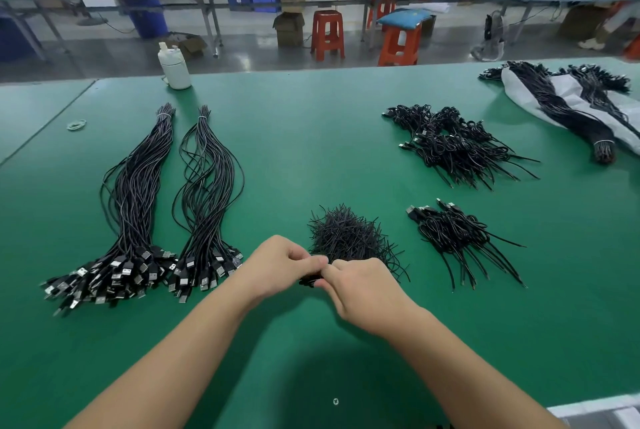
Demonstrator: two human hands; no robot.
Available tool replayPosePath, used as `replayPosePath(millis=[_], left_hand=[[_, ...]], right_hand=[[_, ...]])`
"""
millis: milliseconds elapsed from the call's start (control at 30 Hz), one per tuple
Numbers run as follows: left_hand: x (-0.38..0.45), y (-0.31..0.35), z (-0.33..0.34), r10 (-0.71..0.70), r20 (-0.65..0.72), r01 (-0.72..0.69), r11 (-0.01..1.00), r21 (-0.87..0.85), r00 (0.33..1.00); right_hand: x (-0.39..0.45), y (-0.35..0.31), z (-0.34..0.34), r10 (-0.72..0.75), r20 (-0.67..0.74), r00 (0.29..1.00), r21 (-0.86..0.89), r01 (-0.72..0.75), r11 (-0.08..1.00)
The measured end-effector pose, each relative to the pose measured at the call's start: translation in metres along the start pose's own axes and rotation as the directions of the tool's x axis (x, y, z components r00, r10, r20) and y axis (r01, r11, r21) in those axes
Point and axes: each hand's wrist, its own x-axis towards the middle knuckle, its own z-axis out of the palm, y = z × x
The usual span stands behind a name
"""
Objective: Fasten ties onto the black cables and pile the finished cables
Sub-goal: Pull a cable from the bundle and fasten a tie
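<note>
My left hand (277, 264) and my right hand (360, 290) meet at the middle of the green table (311, 137), both pinching a small coiled black cable (309, 281) that is mostly hidden between the fingers. Just behind the hands lies a heap of black ties (346, 234). Two long bundles of straight black cables (138, 207) (207, 200) with USB plugs lie to the left. Two piles of coiled, tied cables sit at the right: a small near pile (457, 238) and a larger far pile (457, 144).
A white bottle (174, 66) stands at the table's far edge. Rubber bands (76, 125) lie at far left. More banded cable bundles (568, 110) rest on a white sheet at far right. Orange stools (327, 34) and work benches stand beyond the table.
</note>
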Motion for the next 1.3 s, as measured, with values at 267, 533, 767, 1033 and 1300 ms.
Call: replayPosePath(millis=[267,533,767,1033,1300], left_hand=[[0.000,0.002,0.001,0.053,0.035,-0.057,0.986,0.156,0.998],[0.002,0.007,0.001,0.061,-0.016,-0.052,0.936,0.349,0.998],[0.001,0.004,-0.002,0.021,0.059,0.006,0.907,-0.421,0.998],[-0.002,0.008,-0.001,0.267,-0.128,-0.289,0.932,-0.219,0.955],[-0.014,0.013,0.008,0.573,-0.258,-0.475,0.805,0.356,0.778]], right_hand=[[0.006,0.006,0.005,-0.023,0.157,0.987,0.033,0.018,0.999],[0.012,0.018,-0.009,-0.016,-0.194,0.981,-0.051,0.006,0.999],[0.006,0.018,-0.002,0.047,-0.347,0.937,0.248,0.044,0.968],[0.017,0.005,-0.018,0.509,-0.010,0.861,0.749,-0.330,0.574],[0.026,0.003,-0.019,0.548,0.310,0.777,0.935,-0.354,-0.028]])
